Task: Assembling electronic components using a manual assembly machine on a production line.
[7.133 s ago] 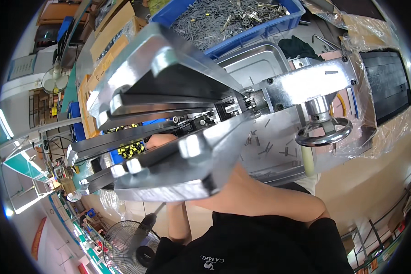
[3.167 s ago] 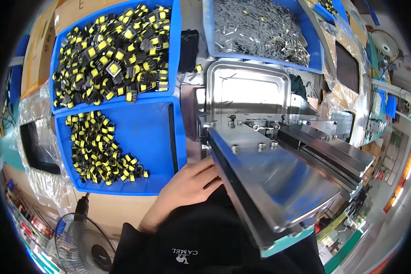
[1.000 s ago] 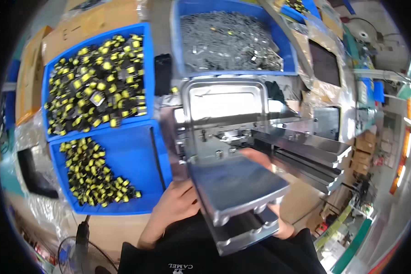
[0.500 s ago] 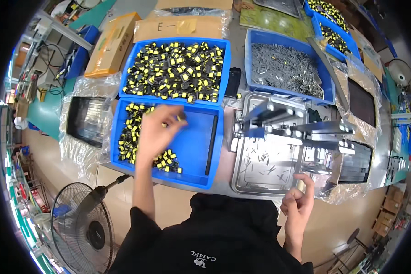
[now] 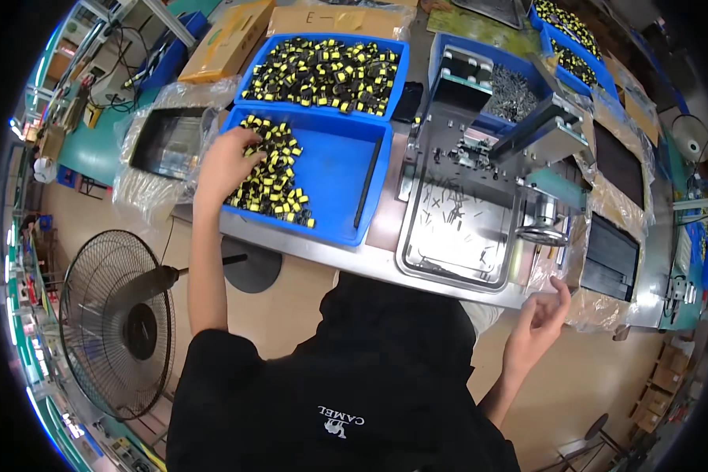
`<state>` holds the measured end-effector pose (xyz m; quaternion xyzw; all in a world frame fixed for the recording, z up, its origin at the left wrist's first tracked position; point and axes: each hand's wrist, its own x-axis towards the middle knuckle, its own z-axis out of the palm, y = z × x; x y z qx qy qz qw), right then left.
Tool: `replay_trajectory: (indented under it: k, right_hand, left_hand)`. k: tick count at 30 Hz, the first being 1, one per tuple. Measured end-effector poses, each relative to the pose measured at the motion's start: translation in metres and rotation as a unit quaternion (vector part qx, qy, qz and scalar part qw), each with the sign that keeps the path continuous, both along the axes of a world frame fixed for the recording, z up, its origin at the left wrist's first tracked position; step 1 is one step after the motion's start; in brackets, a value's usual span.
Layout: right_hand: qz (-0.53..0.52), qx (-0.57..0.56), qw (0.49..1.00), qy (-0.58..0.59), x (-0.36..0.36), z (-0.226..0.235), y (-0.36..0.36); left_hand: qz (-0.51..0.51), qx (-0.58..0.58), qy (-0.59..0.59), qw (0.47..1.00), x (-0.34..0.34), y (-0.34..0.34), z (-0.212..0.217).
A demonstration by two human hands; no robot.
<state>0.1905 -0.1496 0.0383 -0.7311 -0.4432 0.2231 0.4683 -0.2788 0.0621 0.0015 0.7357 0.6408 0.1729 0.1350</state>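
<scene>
My left hand (image 5: 226, 163) reaches over the left side of the near blue bin (image 5: 340, 169). Its thumb and fingers are apart at the edge of a heap of small black-and-yellow parts (image 5: 271, 169); no part shows clearly between them. Off the table's front edge, at the right, hovers my right hand (image 5: 533, 324). Nothing is in it: the index finger points up and the other fingers are loosely bent. Nearest to it are a metal fixture (image 5: 544, 130) with a round handwheel (image 5: 543, 236), and a steel tray (image 5: 456, 263) with thin dark pins scattered in it.
A second blue bin (image 5: 322, 75), full of the same parts, adjoins the near one. Behind the fixture stands a blue bin of small grey pieces (image 5: 511, 94). Plastic-wrapped boxes (image 5: 169, 145) flank the work area. A floor fan (image 5: 126, 322) stands at the lower left.
My left hand has moved from the middle of the near bin to the heap at its left. My right hand has shifted slightly right. The whole view has tilted, so the table sits higher.
</scene>
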Motion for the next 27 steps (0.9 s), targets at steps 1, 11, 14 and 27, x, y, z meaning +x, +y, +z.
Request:
replay_trajectory:
  k: [1,11,14,27]
  right_hand:
    - [-0.007,0.004,1.0,-0.03,0.001,-0.002,0.0]
    - [-0.036,0.014,0.994,-0.099,0.043,-0.015,-0.018]
    - [-0.046,-0.001,0.994,-0.099,0.051,-0.024,-0.02]
    - [0.017,-0.081,0.976,-0.203,0.037,-0.02,0.026]
  left_hand:
    - [0.004,-0.009,0.053,0.999,-0.009,-0.01,-0.014]
    - [0.041,-0.006,0.037,0.998,-0.039,-0.042,-0.04]
    - [0.06,-0.037,0.014,0.997,-0.053,-0.046,-0.039]
    - [0.085,-0.004,-0.464,0.882,-0.007,-0.064,0.001]
